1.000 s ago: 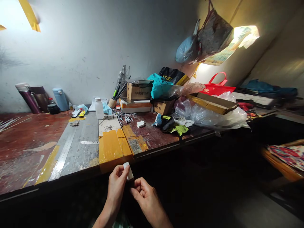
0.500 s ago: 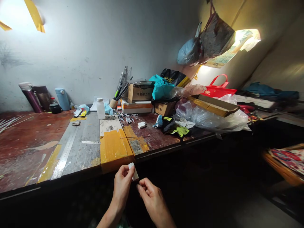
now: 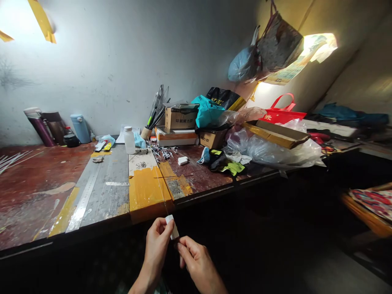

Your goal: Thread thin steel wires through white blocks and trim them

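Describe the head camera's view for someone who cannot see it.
A person's left hand pinches a small white block, the right hand near its lower end, before a cluttered workbench. It holds a white bottle, a cardboard box and a red bag.

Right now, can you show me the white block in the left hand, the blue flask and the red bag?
White block (image 3: pixel 174 232): head view, on its bare lower part.
Blue flask (image 3: pixel 80 130): head view, middle of its body.
Red bag (image 3: pixel 288 117): head view, on its front, below the handle.
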Tool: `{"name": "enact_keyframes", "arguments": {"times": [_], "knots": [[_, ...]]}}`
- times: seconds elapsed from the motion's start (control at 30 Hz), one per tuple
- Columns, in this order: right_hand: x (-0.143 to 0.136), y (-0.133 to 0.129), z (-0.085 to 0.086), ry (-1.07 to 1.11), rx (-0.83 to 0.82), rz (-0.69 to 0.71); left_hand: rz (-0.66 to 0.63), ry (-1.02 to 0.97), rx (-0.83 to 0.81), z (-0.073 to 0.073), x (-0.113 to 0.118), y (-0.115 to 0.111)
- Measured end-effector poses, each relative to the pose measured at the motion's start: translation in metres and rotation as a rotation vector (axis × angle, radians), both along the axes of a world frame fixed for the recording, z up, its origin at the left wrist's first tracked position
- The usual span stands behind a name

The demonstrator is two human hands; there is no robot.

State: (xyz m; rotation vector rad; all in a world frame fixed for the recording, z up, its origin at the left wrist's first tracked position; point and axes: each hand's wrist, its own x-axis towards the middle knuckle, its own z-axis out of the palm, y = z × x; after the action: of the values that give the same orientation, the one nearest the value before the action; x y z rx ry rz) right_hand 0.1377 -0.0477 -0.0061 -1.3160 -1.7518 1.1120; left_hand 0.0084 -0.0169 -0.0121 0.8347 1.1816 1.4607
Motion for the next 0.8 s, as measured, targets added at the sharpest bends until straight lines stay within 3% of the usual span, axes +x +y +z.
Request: {"name": "enact_keyframes", "arguments": {"times": [0.1,0.27,0.47,0.8], "knots": [[0.001,-0.002,0.001,0.006,-0.008,0.023,0.002,-0.003,-0.004,0.001,0.0,-0.001],[0.0,0.0,-0.002,0.034,-0.031,-0.057,0.016,-0.01,-0.005,0.003,-0.001,-0.001],[-0.001,0.001,-0.008,0.094,-0.08,0.012,0.014,-0.001,-0.007,0.005,-0.002,-0.001],[-0.005,0.0,0.001,0.062,-0.044,0.023,0.014,0.013,-0.006,0.002,-0.007,-0.003]]}}
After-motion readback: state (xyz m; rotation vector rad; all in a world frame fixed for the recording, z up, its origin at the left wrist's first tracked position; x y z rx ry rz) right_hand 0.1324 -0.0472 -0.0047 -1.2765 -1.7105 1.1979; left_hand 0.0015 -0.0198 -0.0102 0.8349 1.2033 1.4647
